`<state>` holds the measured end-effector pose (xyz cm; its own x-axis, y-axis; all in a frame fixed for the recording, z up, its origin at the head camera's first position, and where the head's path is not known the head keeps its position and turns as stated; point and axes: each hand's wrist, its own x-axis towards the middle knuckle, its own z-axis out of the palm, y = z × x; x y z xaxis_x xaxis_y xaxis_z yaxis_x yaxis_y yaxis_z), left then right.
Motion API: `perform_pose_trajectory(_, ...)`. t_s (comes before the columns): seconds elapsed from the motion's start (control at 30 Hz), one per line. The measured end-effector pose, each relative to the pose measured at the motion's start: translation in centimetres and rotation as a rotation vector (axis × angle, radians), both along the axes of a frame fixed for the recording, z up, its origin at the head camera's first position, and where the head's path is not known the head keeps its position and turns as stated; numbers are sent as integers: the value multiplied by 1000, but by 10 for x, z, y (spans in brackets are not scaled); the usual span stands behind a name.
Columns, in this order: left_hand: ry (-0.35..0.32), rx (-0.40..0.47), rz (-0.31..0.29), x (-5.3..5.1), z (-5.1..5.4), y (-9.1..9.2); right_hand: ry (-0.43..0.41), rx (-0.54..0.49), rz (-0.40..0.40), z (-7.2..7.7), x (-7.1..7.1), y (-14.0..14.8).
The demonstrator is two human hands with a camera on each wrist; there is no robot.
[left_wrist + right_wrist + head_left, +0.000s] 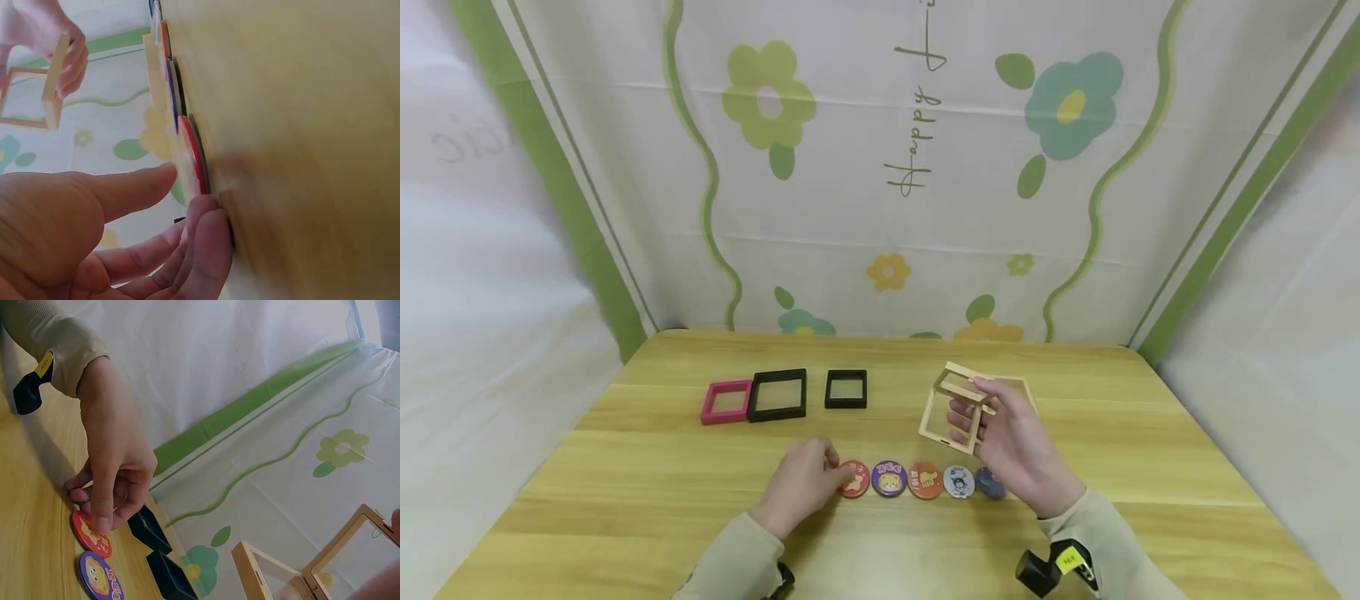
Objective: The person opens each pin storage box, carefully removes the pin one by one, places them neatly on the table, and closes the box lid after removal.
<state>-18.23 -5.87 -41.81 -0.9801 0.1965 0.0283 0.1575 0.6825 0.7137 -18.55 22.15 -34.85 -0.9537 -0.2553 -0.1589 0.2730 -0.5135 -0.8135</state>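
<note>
My left hand point(801, 483) is at the left end of a row of round button badges, its fingertips touching the edge of the red badge point(854, 479). In the left wrist view the thumb stands apart over that badge, which lies on the table. My right hand point(1018, 446) grips a light wood-coloured display frame point(929, 417), raised above the table with its two hinged halves spread apart. A purple badge point(889, 479), an orange badge point(925, 481), a white badge point(958, 482) and a dark blue badge point(990, 483) continue the row, the last partly behind the right hand.
Toward the back left of the wooden table point(625, 483) lie a pink frame point(706, 404), a larger black frame point(803, 393) and a small black frame point(846, 403). Another wood-coloured frame point(1022, 383) lies behind the right hand. A flowered cloth point(850, 208) hangs behind the table.
</note>
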Motion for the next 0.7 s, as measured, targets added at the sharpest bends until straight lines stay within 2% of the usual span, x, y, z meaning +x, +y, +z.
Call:
perform_pose_trajectory(0.17,10,-16,-5,-1,5,0,20,12,-7,2,-2,4)
perform_pose_trajectory(0.37,-1,-26,42,0,11,0,26,22,-22,1,-8,9)
perform_pose_trajectory(0.6,108,-39,88,-3,20,-1,28,-6,-24,1,-14,18)
perform_pose_trajectory(0.7,126,-57,92,-3,21,-1,27,1,-27,1,-16,21)
